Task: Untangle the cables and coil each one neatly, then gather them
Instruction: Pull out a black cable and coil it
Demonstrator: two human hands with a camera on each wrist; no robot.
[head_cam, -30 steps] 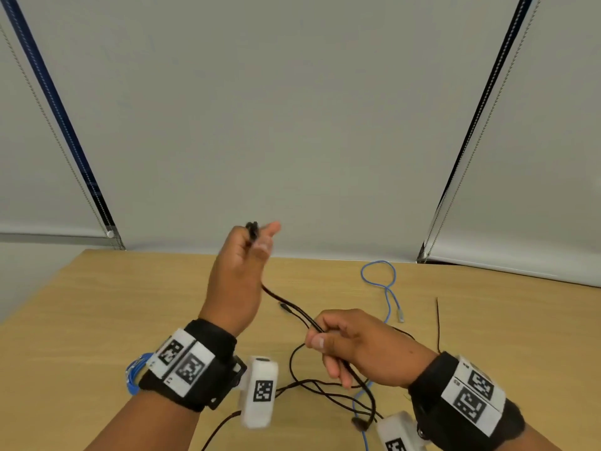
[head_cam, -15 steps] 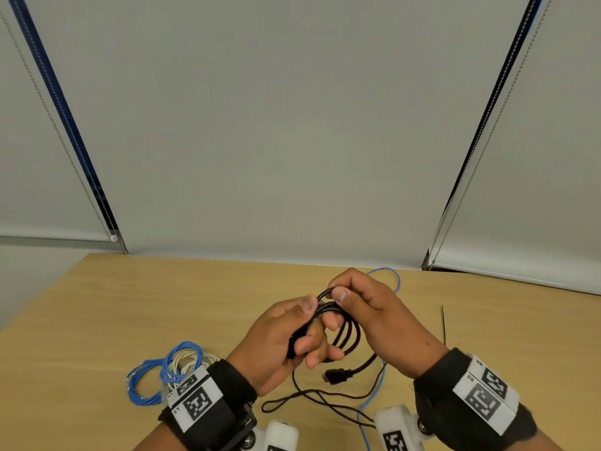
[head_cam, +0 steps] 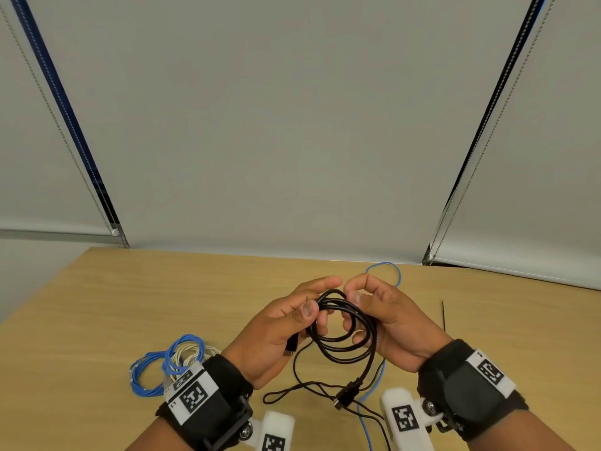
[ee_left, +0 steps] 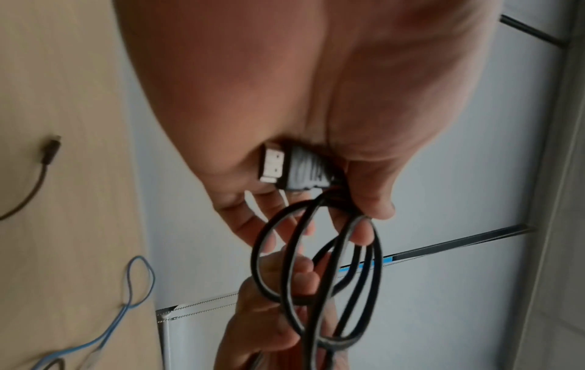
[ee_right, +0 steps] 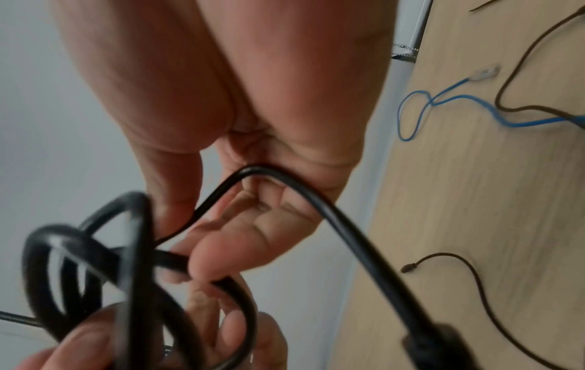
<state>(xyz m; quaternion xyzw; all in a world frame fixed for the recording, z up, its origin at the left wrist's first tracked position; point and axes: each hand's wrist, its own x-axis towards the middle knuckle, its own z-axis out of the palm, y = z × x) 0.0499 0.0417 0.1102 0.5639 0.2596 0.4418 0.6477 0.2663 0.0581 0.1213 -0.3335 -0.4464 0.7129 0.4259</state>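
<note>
Light wooden table (head_cam: pixel 97 320) under everything, plain grey blinds (head_cam: pixel 292 125) behind. At the near left, partly hidden by the left wrist strap: two finished coils lying touching each other, a blue thin cable coil (head_cam: pixel 146 375) and a cream-white cable coil (head_cam: pixel 190 353). Judged done, and already gathered in one spot.

Held above the table's middle: thick black cable (head_cam: pixel 344 333) wound into several round loops, most of its length taken up. Left hand (head_cam: pixel 276 333) clamped on the loops, thumb pressing the strands against curled fingers, with one flat metal-tipped plug (ee_left: pixel 285 167) tucked in the palm. Right hand (head_cam: pixel 387 323) on the opposite side of the coil, fingers curled round the strands and guiding the free run through the palm. Short tail hanging down from there to the second black plug (head_cam: pixel 349 390), just above or on the table, which of the two not clear. Judged nearly coiled: one last turn, then set down by the other two.

Left to do, as far as visible: a loose blue thin cable (head_cam: pixel 370 415) trailing from the far side to the near edge, with a loop (head_cam: pixel 385 275) showing past the fingers, crossed by a thin dark cord (head_cam: pixel 299 387) snaking on the table below the hands. Neither coiled. A thin dark strand (head_cam: pixel 443 315) at the right; unclear whether part of that cord.
</note>
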